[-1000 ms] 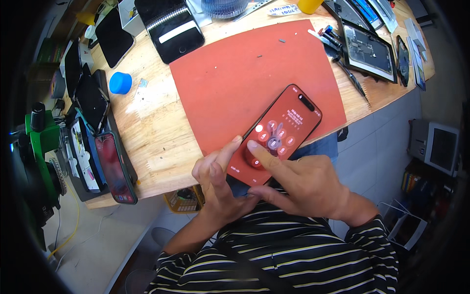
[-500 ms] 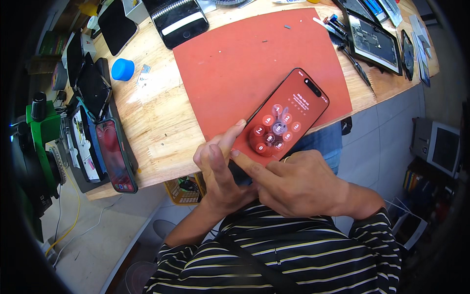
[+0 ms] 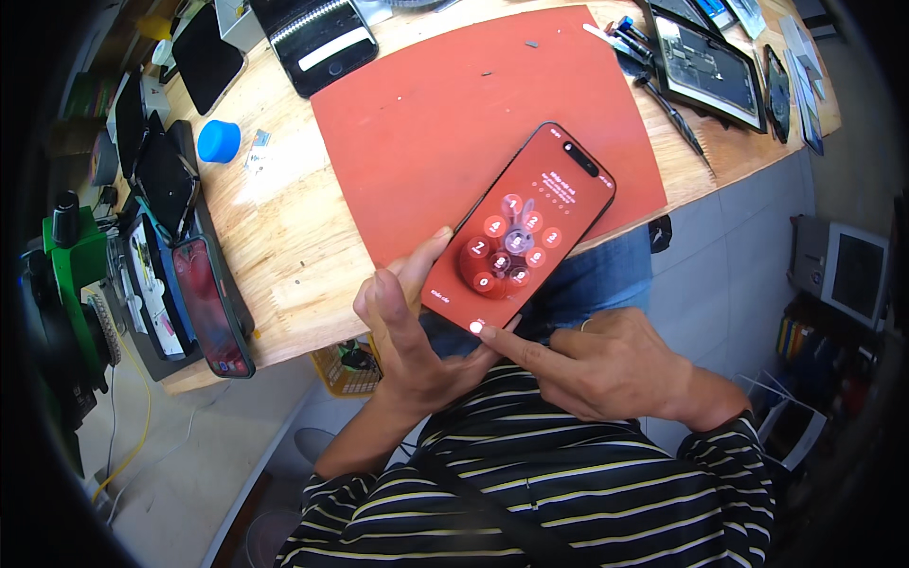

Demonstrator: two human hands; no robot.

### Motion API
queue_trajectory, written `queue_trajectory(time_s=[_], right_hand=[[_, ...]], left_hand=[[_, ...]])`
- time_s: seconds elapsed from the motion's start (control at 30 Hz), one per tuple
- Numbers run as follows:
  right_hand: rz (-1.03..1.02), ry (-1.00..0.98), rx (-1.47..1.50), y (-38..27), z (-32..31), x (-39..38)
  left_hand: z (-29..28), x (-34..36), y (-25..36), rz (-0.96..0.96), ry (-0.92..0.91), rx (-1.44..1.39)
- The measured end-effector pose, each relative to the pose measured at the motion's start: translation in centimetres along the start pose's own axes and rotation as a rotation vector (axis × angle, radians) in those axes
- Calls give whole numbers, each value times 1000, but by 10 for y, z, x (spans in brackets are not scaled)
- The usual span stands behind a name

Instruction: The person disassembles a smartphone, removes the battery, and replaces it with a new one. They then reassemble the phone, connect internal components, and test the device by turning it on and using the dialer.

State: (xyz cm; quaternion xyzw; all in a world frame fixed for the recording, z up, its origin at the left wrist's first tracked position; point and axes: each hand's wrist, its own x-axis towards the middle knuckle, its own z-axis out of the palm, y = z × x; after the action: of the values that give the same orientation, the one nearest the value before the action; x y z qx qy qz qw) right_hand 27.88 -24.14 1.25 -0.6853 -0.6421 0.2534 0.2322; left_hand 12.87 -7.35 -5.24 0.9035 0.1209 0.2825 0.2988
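My left hand (image 3: 417, 341) grips a smartphone (image 3: 540, 189) by its lower left side. The phone is tilted diagonally over the near edge of a red mat (image 3: 426, 123), its screen facing up. The lit red screen shows a keypad of round buttons and a row of small empty circles above. My right hand (image 3: 615, 364) holds nothing; its index finger is stretched out to the bottom of the screen, beside a bright white dot, while the other fingers are curled. Whether the fingertip presses the glass or hovers cannot be made out. The phone's back is hidden.
A second phone (image 3: 213, 303) lies at the table's left edge, near opened black cases (image 3: 166, 180) and a blue cap (image 3: 219, 141). A dark phone (image 3: 322, 47) is behind the mat. A screwdriver (image 3: 677, 123) and an opened tablet (image 3: 710, 71) are at the right.
My right index finger has moved from the phone's lower left corner to the middle of its bottom edge. A white dot now shows there. The view has shifted slightly.
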Motion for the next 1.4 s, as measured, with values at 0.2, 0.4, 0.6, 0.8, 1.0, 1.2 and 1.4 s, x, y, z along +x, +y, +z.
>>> queue_trajectory(time_s=[0.2, 0.4, 0.6, 0.8, 1.0, 1.2, 1.4], right_hand=[[86, 249, -28, 22, -11, 2], [281, 399, -6, 41, -33, 6], [141, 315, -2, 24, -16, 17], [43, 284, -51, 22, -8, 23], [187, 396, -70, 33, -17, 29], [32, 140, 22, 13, -5, 26], [276, 492, 6, 38, -22, 12]], left_hand=[[2, 0, -4, 13, 15, -31], [1, -1, -3, 15, 11, -12], [1, -1, -2, 4, 6, -13], [-3, 0, -1, 6, -22, -14], [0, 0, 0, 16, -14, 20], [-6, 1, 2, -33, -49, -38], [-11, 2, 4, -148, -95, -104]])
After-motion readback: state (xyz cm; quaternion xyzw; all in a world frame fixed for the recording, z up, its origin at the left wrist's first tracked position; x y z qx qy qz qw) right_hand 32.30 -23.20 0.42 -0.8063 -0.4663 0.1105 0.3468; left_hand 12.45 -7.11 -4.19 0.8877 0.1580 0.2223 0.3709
